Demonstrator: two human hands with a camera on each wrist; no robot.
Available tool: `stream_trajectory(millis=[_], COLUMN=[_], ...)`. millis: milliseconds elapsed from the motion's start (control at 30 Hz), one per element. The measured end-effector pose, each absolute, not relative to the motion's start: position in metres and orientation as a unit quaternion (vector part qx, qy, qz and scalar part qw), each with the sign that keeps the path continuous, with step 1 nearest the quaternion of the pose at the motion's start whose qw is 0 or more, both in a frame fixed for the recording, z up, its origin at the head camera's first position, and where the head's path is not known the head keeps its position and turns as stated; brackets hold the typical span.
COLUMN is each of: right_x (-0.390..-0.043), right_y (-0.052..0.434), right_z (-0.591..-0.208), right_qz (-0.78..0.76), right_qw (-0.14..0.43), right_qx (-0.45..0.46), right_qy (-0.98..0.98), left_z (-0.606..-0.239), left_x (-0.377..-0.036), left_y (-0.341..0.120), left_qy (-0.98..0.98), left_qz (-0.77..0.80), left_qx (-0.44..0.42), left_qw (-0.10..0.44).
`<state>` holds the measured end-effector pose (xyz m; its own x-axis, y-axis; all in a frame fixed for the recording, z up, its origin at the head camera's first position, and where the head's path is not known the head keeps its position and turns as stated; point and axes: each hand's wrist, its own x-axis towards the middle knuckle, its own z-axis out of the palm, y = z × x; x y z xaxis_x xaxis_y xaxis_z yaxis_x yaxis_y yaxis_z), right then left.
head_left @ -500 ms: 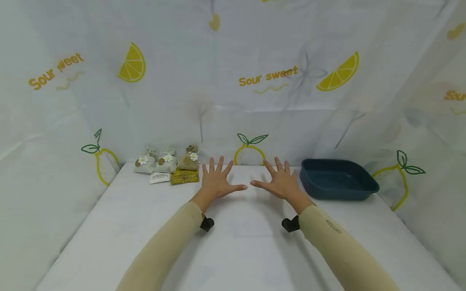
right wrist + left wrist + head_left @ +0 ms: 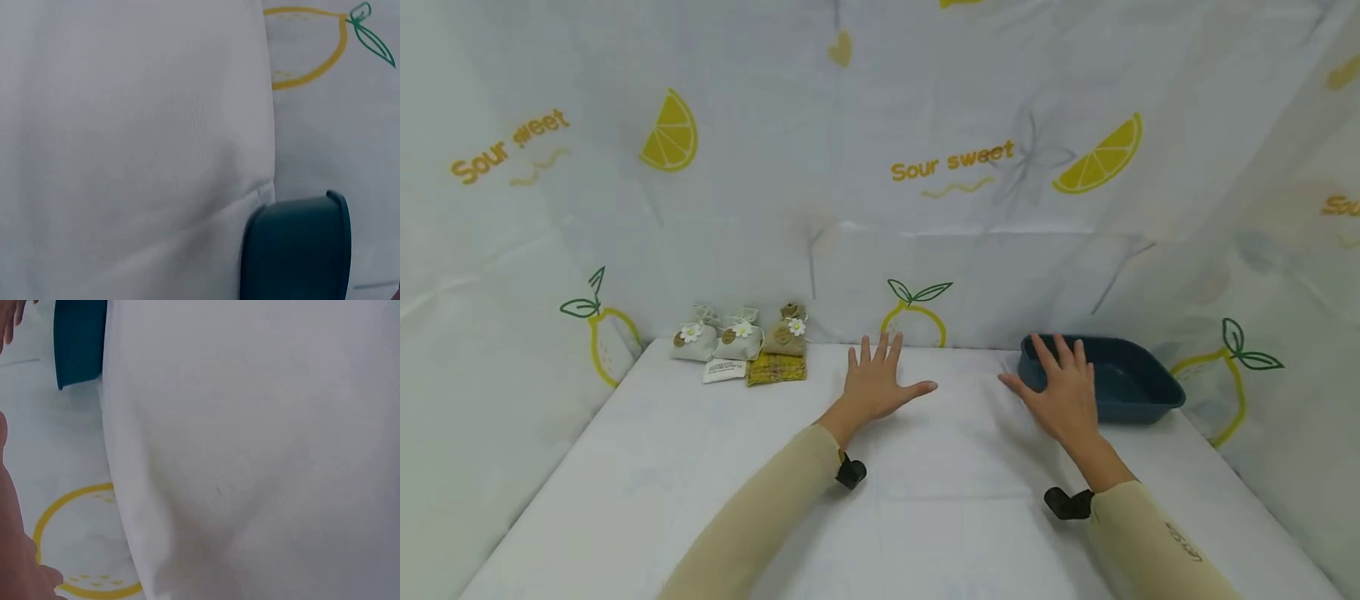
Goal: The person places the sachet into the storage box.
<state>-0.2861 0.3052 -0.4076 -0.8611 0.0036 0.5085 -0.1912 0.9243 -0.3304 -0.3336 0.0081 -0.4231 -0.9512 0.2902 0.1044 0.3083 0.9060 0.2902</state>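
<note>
My left hand [image 2: 874, 385] hovers over the white table with its fingers spread and nothing in it. To the right, my right hand [image 2: 1063, 396] has its fingers spread too and covers the left part of a dark blue plastic basin [image 2: 1138, 379] in the head view; contact with it cannot be told. In the left wrist view, part of the left hand [image 2: 15, 544] shows at the left edge, with the basin [image 2: 80, 344] above. The basin [image 2: 297, 250] fills the lower right of the right wrist view.
At the back left stand three small drawstring sachets with white flowers: two pale ones [image 2: 739, 342] and a brown one [image 2: 784, 337]. Before them lie a white labelled packet [image 2: 725, 372] and a yellow woven pouch [image 2: 777, 369]. A lemon-print curtain [image 2: 760, 208] rises behind the table [image 2: 925, 533].
Both hands have shifted right, the right one farther, so that it now overlaps the basin in the head view. The gap between the hands has widened. The head view has moved slightly.
</note>
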Motion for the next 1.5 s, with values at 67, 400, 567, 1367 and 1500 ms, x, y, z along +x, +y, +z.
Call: stream_trajectory(millis=[67,400,567,1367,1500], right_x=[-0.281,-0.272,-0.265,-0.273,-0.273], right_y=[0.322,0.382,0.395,0.429,0.427], right_z=[-0.406,-0.411,-0.423,-0.459,-0.460], right_qz=[0.211,0.332,0.391,0.454,0.464], right_qw=[0.271,0.295,0.328,0.306,0.300], right_qx=[0.034,-0.060,-0.134,-0.218,-0.236], right_qy=[-0.939,-0.894,-0.849,-0.808,-0.799], left_z=[-0.421,-0.420,-0.425,-0.450,-0.453], left_x=[-0.334,-0.335,-0.329,-0.330,-0.331], left_y=[0.021,0.081,0.111,0.206,0.212], left_qy=[-0.973,-0.938,-0.915,-0.834,-0.836], left_qz=[-0.168,-0.302,-0.358,-0.521,-0.518], left_qx=[-0.157,-0.171,-0.186,-0.180,-0.179], left_qw=[0.028,0.025,0.018,-0.012,-0.013])
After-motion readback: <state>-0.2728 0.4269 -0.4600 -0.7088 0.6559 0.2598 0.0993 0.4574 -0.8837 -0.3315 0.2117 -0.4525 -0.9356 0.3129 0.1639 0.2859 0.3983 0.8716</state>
